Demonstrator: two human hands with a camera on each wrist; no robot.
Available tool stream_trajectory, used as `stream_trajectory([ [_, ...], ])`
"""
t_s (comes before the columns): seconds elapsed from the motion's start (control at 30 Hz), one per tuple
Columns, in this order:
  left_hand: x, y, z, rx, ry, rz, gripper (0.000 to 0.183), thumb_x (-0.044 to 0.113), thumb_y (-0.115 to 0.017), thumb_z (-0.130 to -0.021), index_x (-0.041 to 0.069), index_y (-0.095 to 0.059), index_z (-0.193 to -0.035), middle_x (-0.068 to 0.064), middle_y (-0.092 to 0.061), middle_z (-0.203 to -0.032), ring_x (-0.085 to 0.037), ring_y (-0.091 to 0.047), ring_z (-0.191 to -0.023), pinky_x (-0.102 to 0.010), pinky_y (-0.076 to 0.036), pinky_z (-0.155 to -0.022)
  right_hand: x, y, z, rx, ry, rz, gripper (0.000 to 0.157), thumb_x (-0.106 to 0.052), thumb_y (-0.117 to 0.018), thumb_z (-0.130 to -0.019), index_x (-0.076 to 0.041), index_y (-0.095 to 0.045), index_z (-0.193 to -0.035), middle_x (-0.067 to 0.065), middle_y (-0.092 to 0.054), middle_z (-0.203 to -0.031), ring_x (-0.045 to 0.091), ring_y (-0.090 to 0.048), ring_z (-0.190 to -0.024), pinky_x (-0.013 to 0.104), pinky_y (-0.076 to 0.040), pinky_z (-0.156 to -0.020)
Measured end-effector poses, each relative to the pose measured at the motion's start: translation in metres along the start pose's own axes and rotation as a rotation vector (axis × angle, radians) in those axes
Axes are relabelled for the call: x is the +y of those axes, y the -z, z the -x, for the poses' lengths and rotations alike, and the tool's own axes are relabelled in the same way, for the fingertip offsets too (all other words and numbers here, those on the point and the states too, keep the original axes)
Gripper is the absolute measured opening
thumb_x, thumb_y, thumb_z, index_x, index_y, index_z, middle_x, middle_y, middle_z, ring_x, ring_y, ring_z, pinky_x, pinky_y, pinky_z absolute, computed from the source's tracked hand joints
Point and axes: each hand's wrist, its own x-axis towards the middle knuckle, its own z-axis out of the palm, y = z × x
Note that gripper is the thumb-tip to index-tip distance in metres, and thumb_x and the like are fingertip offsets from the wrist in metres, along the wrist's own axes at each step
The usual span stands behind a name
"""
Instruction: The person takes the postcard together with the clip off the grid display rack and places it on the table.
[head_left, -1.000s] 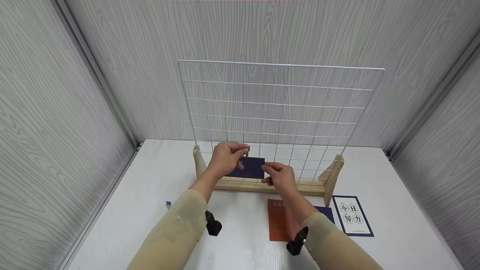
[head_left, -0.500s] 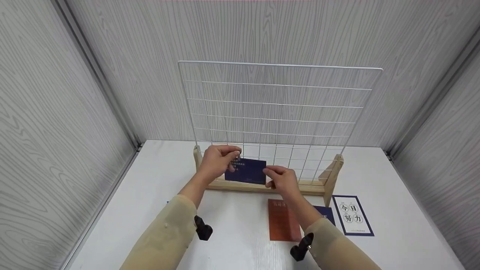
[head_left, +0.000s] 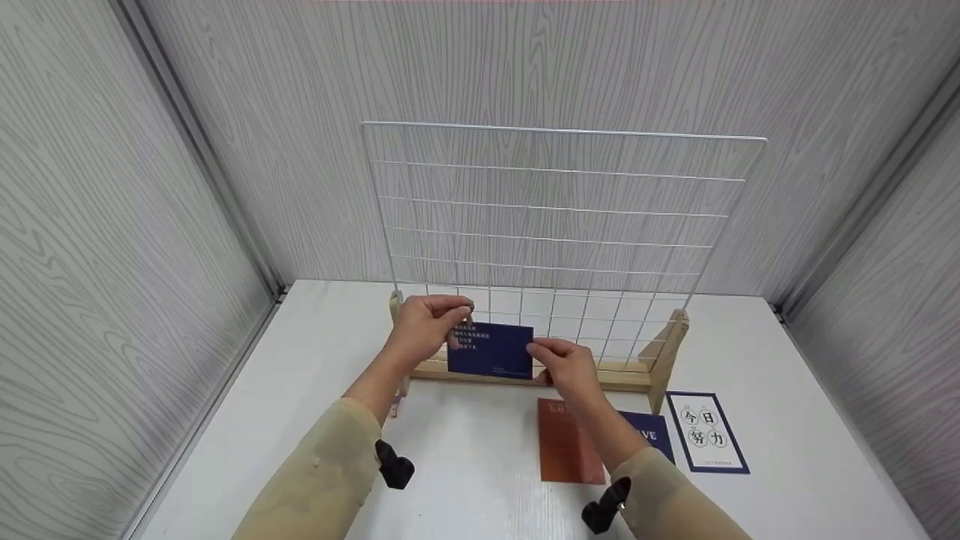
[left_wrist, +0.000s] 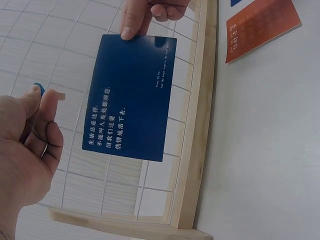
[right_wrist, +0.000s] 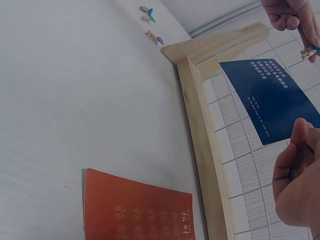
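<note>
My right hand (head_left: 566,365) pinches a dark blue card (head_left: 496,352) with pale printed text by its right edge, in front of the wire grid (head_left: 555,202). Between thumb and fingertips, my left hand (head_left: 426,328) holds a small wooden clothespin (right_wrist: 307,53) with a blue ornament. In the left wrist view the clothespin (left_wrist: 60,95) is apart from the card (left_wrist: 130,100). From the head, the left fingers overlap the card's upper left corner.
The grid stands in a wooden base (head_left: 622,379). On the white table lie an orange card (head_left: 564,450), another blue card (head_left: 654,433) partly under the right forearm, and a white card with blue border (head_left: 709,442). Several small clothespins (right_wrist: 152,36) lie at the left.
My left hand has moved left and slightly down with the clothespin, uncovering more of the card. The card has come lower, showing more of its printed face; my right hand has lowered slightly with it.
</note>
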Motion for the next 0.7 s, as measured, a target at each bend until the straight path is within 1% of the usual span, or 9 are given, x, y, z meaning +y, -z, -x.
stream_trajectory([
  [0.07, -0.001, 0.002, 0.002, -0.006, 0.003, 0.019, 0.022, 0.010, -0.067, -0.106, 0.006, -0.078, -0.125, -0.010, -0.077, -0.104, -0.012, -0.062, -0.058, -0.030, -0.059, -0.062, 0.001, 0.000, 0.002, 0.002, -0.006, 0.003, 0.023, -0.014, -0.080, -0.097, 0.001, -0.079, -0.115, 0.009, -0.071, -0.106, 0.011, -0.060, -0.057, 0.023, -0.052, -0.057],
  [0.1, -0.002, 0.002, 0.003, -0.008, 0.005, 0.024, 0.022, 0.010, -0.066, -0.106, 0.006, -0.078, -0.125, -0.010, -0.077, -0.105, -0.012, -0.062, -0.059, -0.029, -0.060, -0.062, 0.001, 0.000, 0.003, 0.001, -0.008, 0.003, 0.023, -0.014, -0.080, -0.097, 0.001, -0.079, -0.115, 0.008, -0.070, -0.105, 0.011, -0.059, -0.057, 0.023, -0.052, -0.057],
  [0.23, -0.006, 0.006, 0.007, -0.016, 0.003, 0.035, 0.023, 0.010, -0.066, -0.106, 0.005, -0.077, -0.126, -0.015, -0.076, -0.110, -0.014, -0.064, -0.061, -0.037, -0.063, -0.067, 0.002, 0.000, 0.008, -0.009, -0.017, -0.004, 0.024, -0.014, -0.079, -0.097, 0.002, -0.078, -0.115, 0.007, -0.068, -0.101, 0.011, -0.057, -0.058, 0.024, -0.050, -0.056],
  [0.3, -0.007, 0.008, 0.009, -0.014, 0.006, 0.027, 0.023, 0.011, -0.066, -0.106, 0.006, -0.078, -0.126, -0.014, -0.076, -0.112, -0.016, -0.065, -0.062, -0.038, -0.063, -0.068, 0.003, 0.000, 0.010, -0.012, -0.024, -0.008, 0.023, -0.013, -0.079, -0.098, 0.002, -0.078, -0.115, 0.006, -0.068, -0.099, 0.011, -0.056, -0.058, 0.024, -0.049, -0.056],
  [0.33, -0.008, 0.009, 0.010, -0.012, 0.009, 0.021, 0.023, 0.011, -0.067, -0.106, 0.007, -0.077, -0.126, -0.014, -0.076, -0.114, -0.016, -0.065, -0.062, -0.036, -0.063, -0.067, 0.004, 0.000, 0.010, -0.013, -0.029, -0.008, 0.022, -0.013, -0.078, -0.098, 0.002, -0.078, -0.115, 0.006, -0.068, -0.098, 0.012, -0.055, -0.057, 0.024, -0.049, -0.055],
  [0.47, -0.009, 0.014, 0.015, 0.008, 0.038, -0.003, 0.023, 0.013, -0.068, -0.106, 0.010, -0.078, -0.126, -0.007, -0.077, -0.115, -0.015, -0.064, -0.061, -0.025, -0.057, -0.061, 0.006, 0.001, 0.011, -0.012, -0.048, -0.007, 0.020, -0.012, -0.078, -0.099, 0.001, -0.079, -0.114, 0.006, -0.068, -0.096, 0.013, -0.054, -0.057, 0.024, -0.047, -0.054],
  [0.57, -0.011, 0.017, 0.017, 0.019, 0.045, -0.008, 0.023, 0.014, -0.068, -0.106, 0.011, -0.079, -0.126, -0.004, -0.077, -0.117, -0.014, -0.063, -0.060, -0.023, -0.055, -0.060, 0.007, 0.001, 0.012, -0.010, -0.061, -0.005, 0.020, -0.014, -0.078, -0.099, -0.001, -0.079, -0.114, 0.007, -0.069, -0.096, 0.013, -0.055, -0.056, 0.024, -0.047, -0.053],
  [0.7, -0.015, 0.021, 0.020, 0.027, 0.048, -0.006, 0.023, 0.014, -0.068, -0.106, 0.011, -0.079, -0.126, -0.006, -0.077, -0.115, -0.014, -0.062, -0.061, -0.023, -0.056, -0.061, 0.008, 0.002, 0.014, -0.011, -0.082, 0.020, 0.022, -0.017, -0.079, -0.099, -0.003, -0.079, -0.115, 0.008, -0.068, -0.093, 0.013, -0.055, -0.055, 0.023, -0.043, -0.048],
])
